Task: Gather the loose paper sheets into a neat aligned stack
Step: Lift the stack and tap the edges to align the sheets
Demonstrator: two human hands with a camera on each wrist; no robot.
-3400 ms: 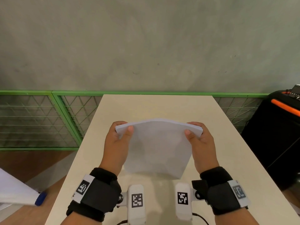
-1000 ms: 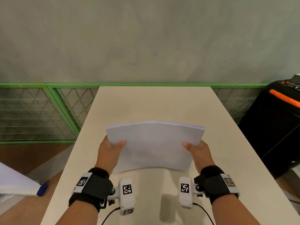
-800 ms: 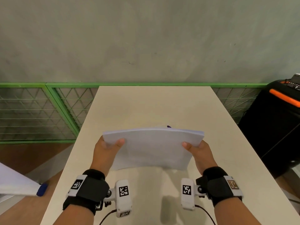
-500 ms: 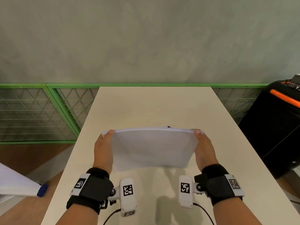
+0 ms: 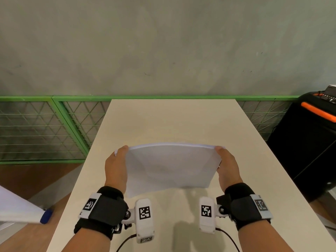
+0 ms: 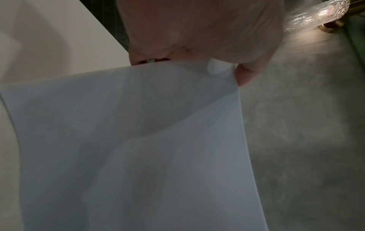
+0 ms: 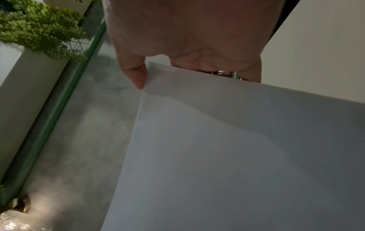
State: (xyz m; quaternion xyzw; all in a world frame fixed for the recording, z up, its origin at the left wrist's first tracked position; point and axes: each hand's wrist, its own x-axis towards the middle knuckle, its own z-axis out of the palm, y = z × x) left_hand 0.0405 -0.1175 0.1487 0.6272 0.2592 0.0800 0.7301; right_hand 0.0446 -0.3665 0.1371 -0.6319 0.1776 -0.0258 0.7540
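Both forearms bare, no sleeves. Left wrist: wide black strap (image 5: 104, 209) with a white tag (image 5: 89, 205) on its outer side, printed with a black square-code marker. White camera block (image 5: 145, 218) bolted on its inner side, same kind of marker on top, a thin black cable (image 5: 125, 241) running from its base. Right wrist: matching black strap (image 5: 244, 206), white marker tag (image 5: 261, 206), white camera block (image 5: 206, 212), black cable (image 5: 228, 236). A ring (image 7: 222, 73) shows on a right-hand finger.
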